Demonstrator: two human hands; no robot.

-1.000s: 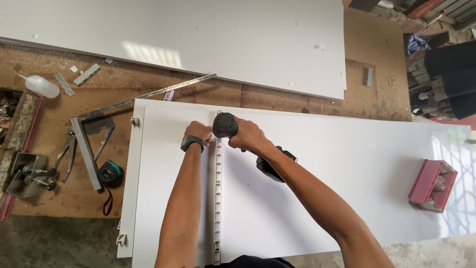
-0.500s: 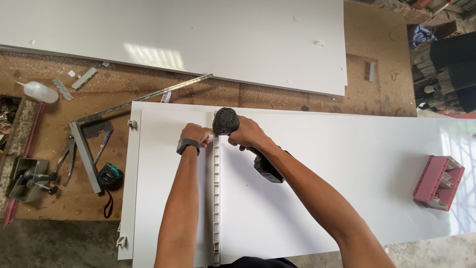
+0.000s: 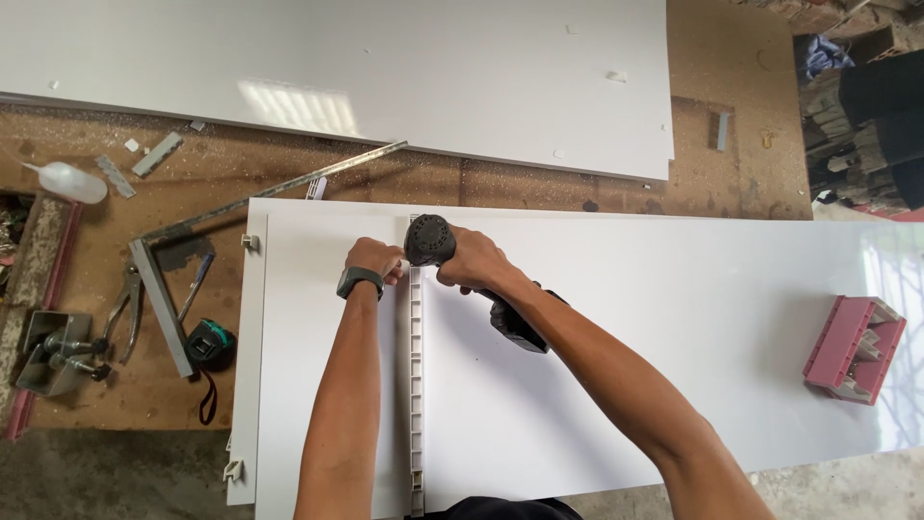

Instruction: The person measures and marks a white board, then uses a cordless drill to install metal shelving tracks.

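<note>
A white panel lies flat in front of me. Down its middle runs a long grey slotted strip. My right hand grips a black cordless drill, which points straight down at the strip's far end. The drill's battery base shows under my forearm. My left hand, with a dark watch on its wrist, presses fingertips on the strip right beside the drill's tip. The tip itself is hidden by the drill body.
A second white panel lies further back on the wooden bench. Left of my panel are a metal square, pliers, a tape measure, a clamp and a squeeze bottle. A pink plastic box sits at the right.
The hands and drill stay at the strip's far end. My view has shifted slightly, so the panel and pink box sit a little differently in frame.
</note>
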